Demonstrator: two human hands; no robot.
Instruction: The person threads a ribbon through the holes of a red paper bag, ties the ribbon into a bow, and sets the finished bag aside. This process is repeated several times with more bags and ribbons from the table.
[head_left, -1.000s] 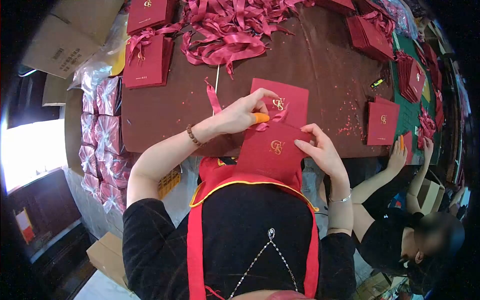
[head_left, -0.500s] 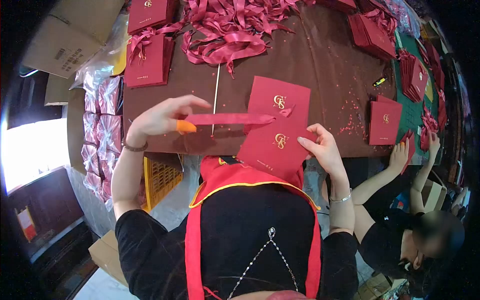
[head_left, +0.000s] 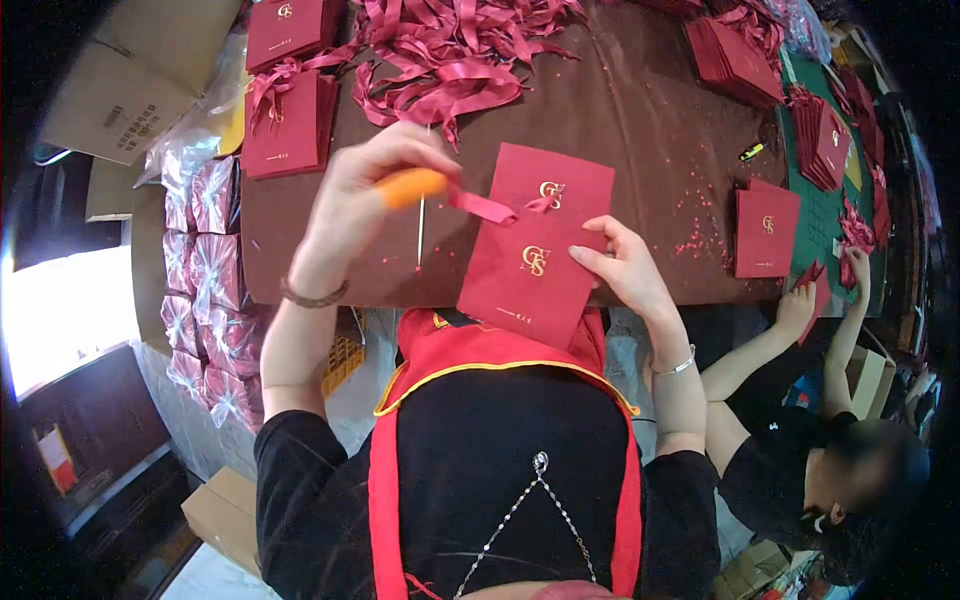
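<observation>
My right hand (head_left: 628, 265) grips the right edge of a dark red paper bag (head_left: 520, 290) with a gold logo, thumb on its front. Another red bag (head_left: 585, 175) with the same logo lies on the table just behind it. From near the held bag's upper edge runs a shiny red ribbon (head_left: 487, 207), and my left hand (head_left: 375, 180) pinches its free end. An orange cover (head_left: 412, 188) sits on a finger of that hand, which is slightly blurred.
Loose red ribbons (head_left: 450, 60) are heaped at the back of the brown table (head_left: 620, 100). Bag stacks (head_left: 285, 125) stand left, others (head_left: 768, 230) right, near a yellow cutter (head_left: 752, 150). A thin white stick (head_left: 421, 235) lies near my left hand. At right, a co-worker's hands (head_left: 797, 312) handle red pieces.
My left hand has moved up and to the right, bringing the ribbon's end closer to the bags. The held bag has shifted slightly left and up, with my right hand still on it.
</observation>
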